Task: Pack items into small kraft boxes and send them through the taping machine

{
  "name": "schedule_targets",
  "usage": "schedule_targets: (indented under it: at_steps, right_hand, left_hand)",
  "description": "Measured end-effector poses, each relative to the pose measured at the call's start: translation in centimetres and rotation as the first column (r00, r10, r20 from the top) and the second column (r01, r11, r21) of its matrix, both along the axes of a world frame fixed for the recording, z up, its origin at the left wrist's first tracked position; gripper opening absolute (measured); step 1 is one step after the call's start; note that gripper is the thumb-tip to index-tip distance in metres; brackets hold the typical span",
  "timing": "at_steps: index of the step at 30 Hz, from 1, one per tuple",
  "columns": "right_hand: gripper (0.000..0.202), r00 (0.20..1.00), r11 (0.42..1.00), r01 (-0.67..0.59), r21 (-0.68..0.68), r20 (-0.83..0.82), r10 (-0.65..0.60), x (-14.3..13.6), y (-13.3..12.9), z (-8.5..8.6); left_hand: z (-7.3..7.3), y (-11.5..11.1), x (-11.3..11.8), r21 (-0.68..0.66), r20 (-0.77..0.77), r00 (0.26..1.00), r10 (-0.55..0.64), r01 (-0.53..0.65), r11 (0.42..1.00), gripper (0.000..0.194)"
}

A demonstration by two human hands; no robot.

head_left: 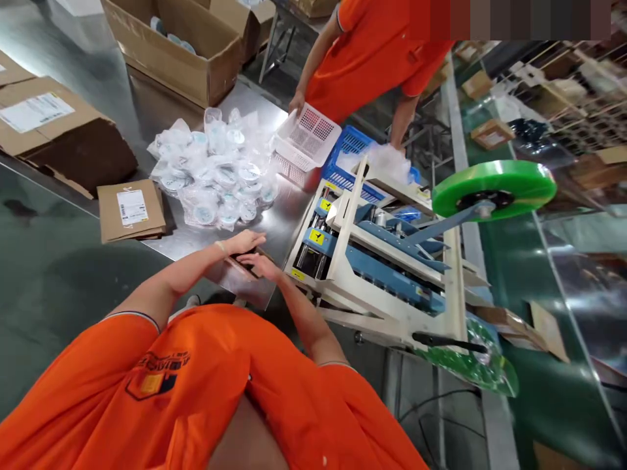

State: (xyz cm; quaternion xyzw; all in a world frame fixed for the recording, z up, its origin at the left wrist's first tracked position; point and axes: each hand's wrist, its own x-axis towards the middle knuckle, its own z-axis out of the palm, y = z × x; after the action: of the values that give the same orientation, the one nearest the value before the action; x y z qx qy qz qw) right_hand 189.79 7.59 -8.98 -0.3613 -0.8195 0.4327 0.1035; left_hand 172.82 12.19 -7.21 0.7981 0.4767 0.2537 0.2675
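Note:
A small brown cardboard box rests on the metal table near its front corner, its upper side partly dark. My left hand lies along its far side with fingers stretched out to the right. From the right, my right hand reaches over the box, fingers extended to the left and touching it. My hands hide much of the box, so I cannot tell how its flaps stand. Just beyond is a heap of clear-bagged round items with white and pale blue faces.
Flat labelled cardboard pieces lie left, near a larger carton. A tape sealing machine with a green tape roll stands right. Opposite, a person in orange holds a white basket beside a blue crate.

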Motion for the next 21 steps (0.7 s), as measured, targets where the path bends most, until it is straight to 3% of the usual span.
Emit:
schedule_targets:
  at_steps: [2, 4, 5, 7, 9, 12, 14, 16, 18, 19, 21]
  right_hand:
    - [0.037, 0.994, 0.990, 0.079, -0.120, -0.072, -0.088, -0.4, 0.4, 0.2]
    - [0.031, 0.970, 0.965, 0.176, -0.196, -0.134, -0.205, -0.6, 0.1, 0.1]
    - [0.028, 0.957, 0.956, 0.215, -0.202, -0.150, -0.247, -0.7, -0.3, -0.1]
    - [0.027, 0.941, 0.945, 0.265, -0.193, -0.161, -0.297, -0.8, -0.9, -0.3]
    - [0.029, 0.938, 0.944, 0.282, -0.171, -0.159, -0.309, -0.9, -1.3, -0.6]
    - [0.031, 0.947, 0.955, 0.282, -0.094, -0.134, -0.293, -0.8, -1.0, -0.6]
    - [0.029, 0.968, 0.971, 0.241, -0.001, -0.071, -0.240, -0.3, -0.3, -0.1]
    - [0.024, 0.979, 0.969, 0.201, 0.145, 0.005, -0.204, 0.5, 0.5, 0.9]
    - [0.022, 0.959, 0.911, 0.246, 0.331, 0.054, -0.278, 1.1, 1.0, 1.7]
    - [0.028, 0.937, 0.867, 0.284, 0.410, 0.072, -0.341, 1.1, 0.9, 1.9]
    - [0.057, 0.889, 0.812, 0.315, 0.491, 0.147, -0.434, 0.6, 0.1, 1.4]
  left_hand:
    - [0.1, -0.7, -0.9, 0.029, -0.009, 0.989, 0.145, -0.145, 0.989, 0.045]
    - [0.0, -2.0, -2.9, 0.013, -0.077, 0.943, 0.323, -0.323, 0.946, 0.048]
    - [-0.2, -2.9, -4.2, -0.016, -0.113, 0.928, 0.354, -0.358, 0.934, 0.046]
    - [-0.8, -4.7, -6.2, -0.098, -0.137, 0.958, 0.251, -0.266, 0.959, 0.043]
    - [-1.3, -6.1, -7.2, -0.129, -0.099, 0.994, 0.052, -0.065, 0.989, 0.037]
    - [-1.7, -6.4, -6.5, -0.108, -0.087, 0.990, -0.108, 0.098, 0.989, 0.023]
    - [-1.6, -5.9, -5.1, -0.123, -0.150, 0.980, -0.133, 0.115, 0.986, 0.026]
    - [-1.6, -5.4, -3.7, -0.091, -0.236, 0.970, -0.050, 0.029, 0.995, 0.018]
    - [-1.9, -5.4, -2.6, -0.032, -0.271, 0.951, 0.145, -0.160, 0.987, 0.024]
    - [-2.2, -5.5, -2.3, -0.024, -0.259, 0.932, 0.252, -0.267, 0.963, 0.035]
    - [-3.0, -5.8, -2.0, -0.086, -0.201, 0.887, 0.416, -0.439, 0.895, 0.056]
